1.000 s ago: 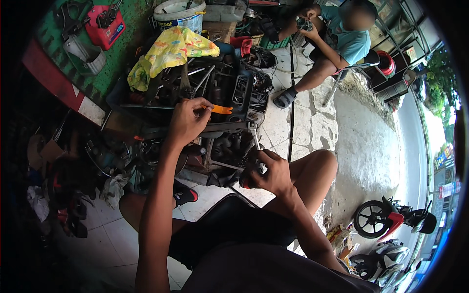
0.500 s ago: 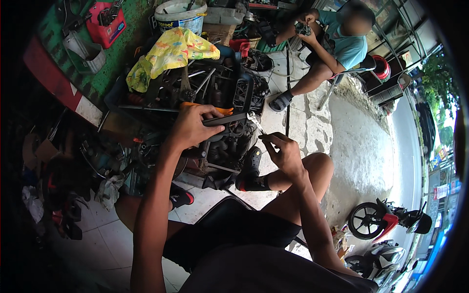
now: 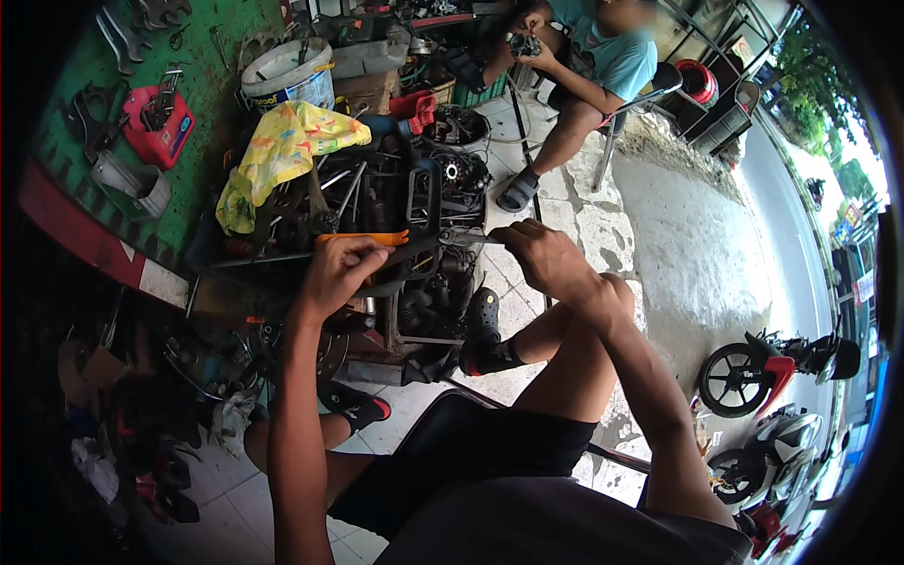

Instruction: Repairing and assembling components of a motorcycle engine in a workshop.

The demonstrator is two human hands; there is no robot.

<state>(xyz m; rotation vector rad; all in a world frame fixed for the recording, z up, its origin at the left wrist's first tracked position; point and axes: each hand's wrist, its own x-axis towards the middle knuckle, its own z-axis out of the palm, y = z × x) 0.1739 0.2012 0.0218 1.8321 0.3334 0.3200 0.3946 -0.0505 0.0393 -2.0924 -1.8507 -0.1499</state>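
Observation:
My left hand is closed around the near end of a dark flat bar, thumb along its top. My right hand grips a silver wrench by its handle end, fingers bent, back of the hand up. The wrench lies nearly level, its head at the bar's far end; whether it sits on a fastener there is too small to tell. Just beyond my left hand an orange handle-like piece lies along the edge of a bin of metal parts and tools.
A yellow patterned cloth drapes over the bin, with a white bucket behind. Tools hang on the green board. Across from me a seated person handles a small metal part. Parked motorcycles stand at right.
My right hand has moved up and turned over, swinging the wrench from a slant to nearly level. My left hand still holds the bar. The whole view has shifted.

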